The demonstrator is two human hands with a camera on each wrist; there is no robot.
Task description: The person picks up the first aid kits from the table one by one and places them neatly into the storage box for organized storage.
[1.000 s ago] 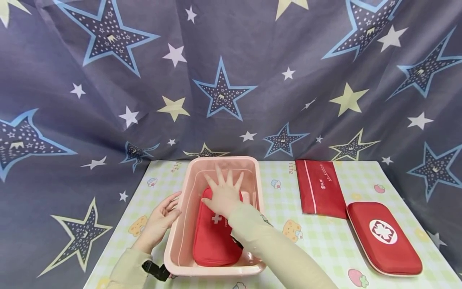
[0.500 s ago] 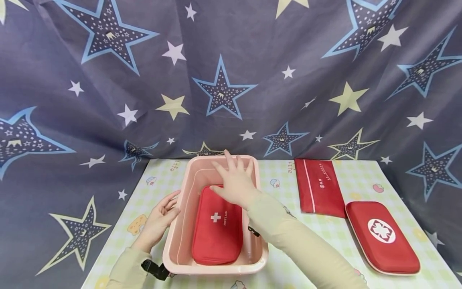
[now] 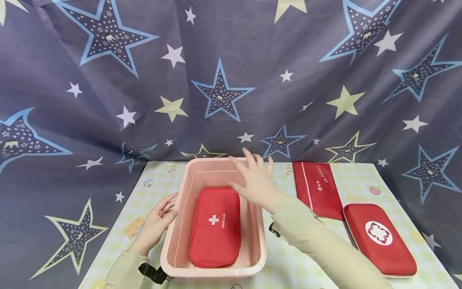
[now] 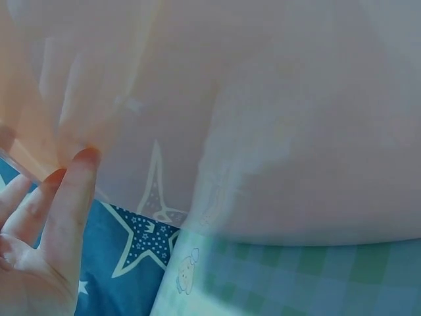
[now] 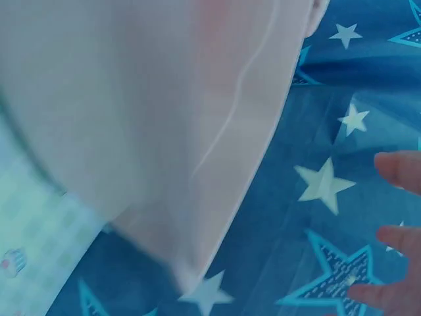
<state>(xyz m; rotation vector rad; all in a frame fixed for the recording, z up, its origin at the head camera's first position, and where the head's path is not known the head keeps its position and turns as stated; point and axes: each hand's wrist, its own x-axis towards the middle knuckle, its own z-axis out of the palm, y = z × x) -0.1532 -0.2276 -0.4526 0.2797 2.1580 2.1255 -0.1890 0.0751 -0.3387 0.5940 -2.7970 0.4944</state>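
A pink plastic basin (image 3: 213, 272) stands on the table with a red first aid pouch (image 3: 216, 241) lying flat inside, its white cross facing up. My left hand (image 3: 154, 224) is at the basin's left side; in the left wrist view its straight fingertips (image 4: 87, 158) touch the outer wall. Above the basin's right rim, my right hand (image 3: 257, 180) is raised with fingers spread and nothing in it. The right wrist view has its fingers (image 5: 401, 243) apart from the basin's wall (image 5: 223, 158).
Right of the basin, a flat dark red pouch (image 3: 317, 186) lies at the back. A red hard-shell case (image 3: 391, 243) with a white round emblem lies nearer, against it. A checked cloth (image 3: 288, 265) covers the table, and a star-patterned curtain (image 3: 151, 80) hangs behind.
My right hand has risen from over the first aid pouch and shifted right to the basin's rim, uncovering the pouch. My left hand stays at the left side.
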